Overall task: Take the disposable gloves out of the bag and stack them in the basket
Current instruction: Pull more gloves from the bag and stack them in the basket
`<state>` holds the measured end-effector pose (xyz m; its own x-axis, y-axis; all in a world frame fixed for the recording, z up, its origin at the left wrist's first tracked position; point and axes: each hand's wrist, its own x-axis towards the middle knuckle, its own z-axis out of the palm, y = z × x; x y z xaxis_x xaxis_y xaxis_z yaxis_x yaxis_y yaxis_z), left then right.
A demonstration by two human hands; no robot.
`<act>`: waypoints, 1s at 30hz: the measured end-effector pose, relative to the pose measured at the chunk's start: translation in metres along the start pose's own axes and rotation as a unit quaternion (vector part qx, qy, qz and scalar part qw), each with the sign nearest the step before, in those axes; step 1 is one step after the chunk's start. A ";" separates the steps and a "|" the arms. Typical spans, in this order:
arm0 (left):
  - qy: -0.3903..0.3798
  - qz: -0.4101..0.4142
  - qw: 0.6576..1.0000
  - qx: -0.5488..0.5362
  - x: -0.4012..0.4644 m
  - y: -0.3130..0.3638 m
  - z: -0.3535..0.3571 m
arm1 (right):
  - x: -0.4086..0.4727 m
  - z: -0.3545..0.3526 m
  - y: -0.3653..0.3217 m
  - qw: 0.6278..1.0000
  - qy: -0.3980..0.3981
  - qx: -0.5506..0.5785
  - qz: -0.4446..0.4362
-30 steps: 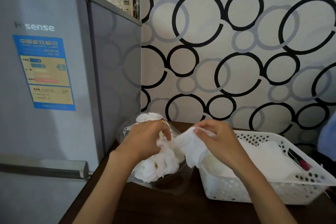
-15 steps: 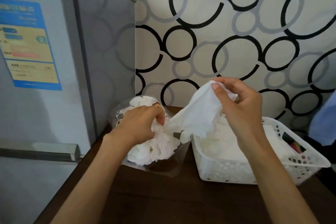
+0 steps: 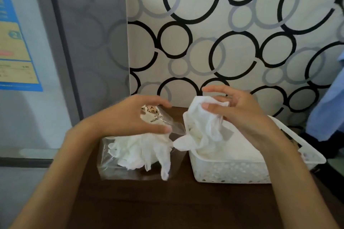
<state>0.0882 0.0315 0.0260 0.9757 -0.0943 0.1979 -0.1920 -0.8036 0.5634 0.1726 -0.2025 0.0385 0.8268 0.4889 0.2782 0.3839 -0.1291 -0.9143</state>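
Observation:
A clear plastic bag (image 3: 119,165) lies on the dark wooden table, holding a crumpled heap of white gloves (image 3: 141,152) that spills out toward the right. My left hand (image 3: 130,117) grips the bag's printed top flap. Over the left end of the white perforated basket (image 3: 230,171), my right hand (image 3: 240,115) holds one white glove (image 3: 202,126). The glove hangs down, and its lower end touches the flat white stack (image 3: 240,147) in the basket.
A grey fridge (image 3: 55,61) stands close on the left, right beside the bag. The wall with black and grey circles (image 3: 223,33) runs just behind the table. A person in blue clothing (image 3: 329,109) is at the right edge. The table's front part (image 3: 167,204) is bare wood.
My right hand has carried the glove from the bag's mouth up and right, then down over the basket. My left hand has shifted from the gloves to the bag's top flap.

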 end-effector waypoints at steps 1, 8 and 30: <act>0.033 0.008 0.999 -0.032 0.002 0.007 0.001 | -0.001 0.000 -0.002 1.000 -0.023 -0.007 -0.005; 0.025 0.060 0.981 -0.183 0.017 0.029 0.037 | -0.008 -0.011 -0.013 0.999 -0.038 -0.032 0.014; 0.134 0.052 0.953 -0.266 0.104 0.097 0.073 | 0.007 -0.096 -0.011 0.893 0.375 -0.195 -0.158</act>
<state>0.1787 -0.0994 0.0427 0.9000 0.0530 0.4327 -0.3828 -0.3786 0.8427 0.2137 -0.2803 0.0793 0.6390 -0.1416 0.7561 0.6397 -0.4480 -0.6245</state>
